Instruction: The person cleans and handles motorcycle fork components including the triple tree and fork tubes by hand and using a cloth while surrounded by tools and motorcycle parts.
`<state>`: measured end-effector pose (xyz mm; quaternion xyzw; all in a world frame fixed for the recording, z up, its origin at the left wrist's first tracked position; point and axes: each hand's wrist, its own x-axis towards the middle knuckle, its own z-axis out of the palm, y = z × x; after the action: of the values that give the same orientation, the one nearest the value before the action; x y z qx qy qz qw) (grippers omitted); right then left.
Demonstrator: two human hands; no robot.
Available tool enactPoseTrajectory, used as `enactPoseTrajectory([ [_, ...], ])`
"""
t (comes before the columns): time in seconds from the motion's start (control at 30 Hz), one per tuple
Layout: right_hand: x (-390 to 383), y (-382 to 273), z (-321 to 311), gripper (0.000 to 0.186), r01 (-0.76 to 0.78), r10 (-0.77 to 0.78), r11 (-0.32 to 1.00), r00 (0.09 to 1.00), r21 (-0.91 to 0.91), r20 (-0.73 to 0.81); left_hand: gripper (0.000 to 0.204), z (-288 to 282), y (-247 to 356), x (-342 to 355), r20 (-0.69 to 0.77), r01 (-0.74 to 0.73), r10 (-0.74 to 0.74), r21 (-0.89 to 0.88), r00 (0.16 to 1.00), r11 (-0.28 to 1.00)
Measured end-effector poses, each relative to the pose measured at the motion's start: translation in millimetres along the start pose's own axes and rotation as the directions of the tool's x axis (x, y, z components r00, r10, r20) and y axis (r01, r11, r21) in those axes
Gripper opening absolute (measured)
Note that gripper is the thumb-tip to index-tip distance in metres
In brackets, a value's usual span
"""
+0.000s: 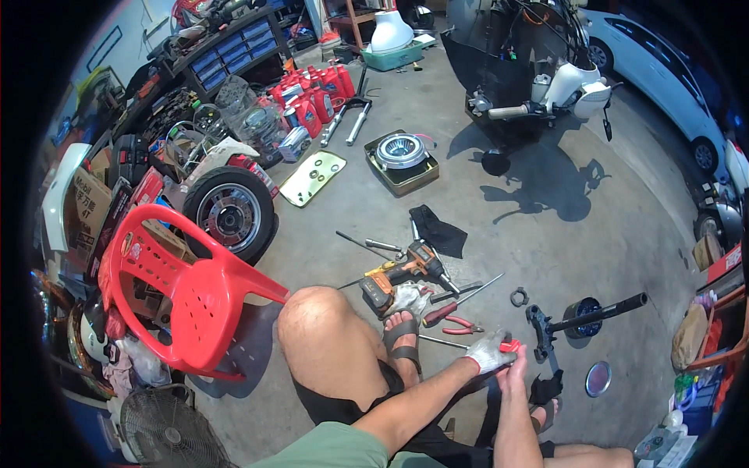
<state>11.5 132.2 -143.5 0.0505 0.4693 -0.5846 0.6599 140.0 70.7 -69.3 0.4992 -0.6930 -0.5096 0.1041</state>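
Observation:
My left hand (490, 353), in a grey-and-white work glove, is closed around a small red piece (509, 345) whose kind I cannot make out. Pressed against it is my bare right hand (514, 372), its fingers closed; what they grip is hidden. A thin metal rod (443, 340) lies just left of the glove. Beyond it are red-handled pliers (463, 325), a screwdriver (441, 314) with a dark red handle and a white rag (409, 299). An orange-and-black cordless impact driver (406, 273) rests beside the rag. To the right is a steering stem (560, 324) with its clamp.
A ring nut (519, 296), a dark round container (585, 318) and a round dish (598, 379) sit on the right. A red plastic chair (199, 304), a wheel (228, 216) and a fan (168, 427) stand left. Ahead are a boxed metal hub (401, 152) and a partly stripped scooter (538, 86).

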Motion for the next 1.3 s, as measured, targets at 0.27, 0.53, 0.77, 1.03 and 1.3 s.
enactPoseTrajectory([
  [0.27, -23.8, -13.7, -31.4, 0.062, -0.061, 0.034, 0.983, 0.987, -0.174, -0.157, 0.068, -5.9, 12.5, -7.2, 0.267, 0.008, 0.007, -0.055, 0.964, 0.998],
  [0.53, -25.9, -22.7, -23.1, 0.056, -0.056, 0.04, 0.987, 0.993, -0.148, -0.111, 0.059, 0.4, 4.8, 3.9, 0.204, -0.052, 0.087, -0.172, 0.975, 0.984],
  [0.77, -29.0, -16.2, -13.5, 0.059, -0.127, 0.112, 0.968, 0.99, -0.214, -0.083, 0.08, -17.9, -4.8, 13.4, 0.247, -0.011, 0.025, -0.058, 0.969, 0.998],
  [1.03, -15.8, -14.4, -14.1, 0.059, -0.161, 0.149, 0.979, 0.984, -0.126, -0.099, 0.08, -19.5, -2.8, 13.0, 0.179, -0.03, 0.02, 0.053, 0.984, 0.998],
  [1.3, -12.1, -20.7, -14.6, 0.058, -0.152, 0.148, 0.987, 0.986, -0.055, -0.073, 0.074, -7.1, 5.1, 0.5, 0.046, -0.066, 0.062, 0.072, 0.997, 0.995],
])
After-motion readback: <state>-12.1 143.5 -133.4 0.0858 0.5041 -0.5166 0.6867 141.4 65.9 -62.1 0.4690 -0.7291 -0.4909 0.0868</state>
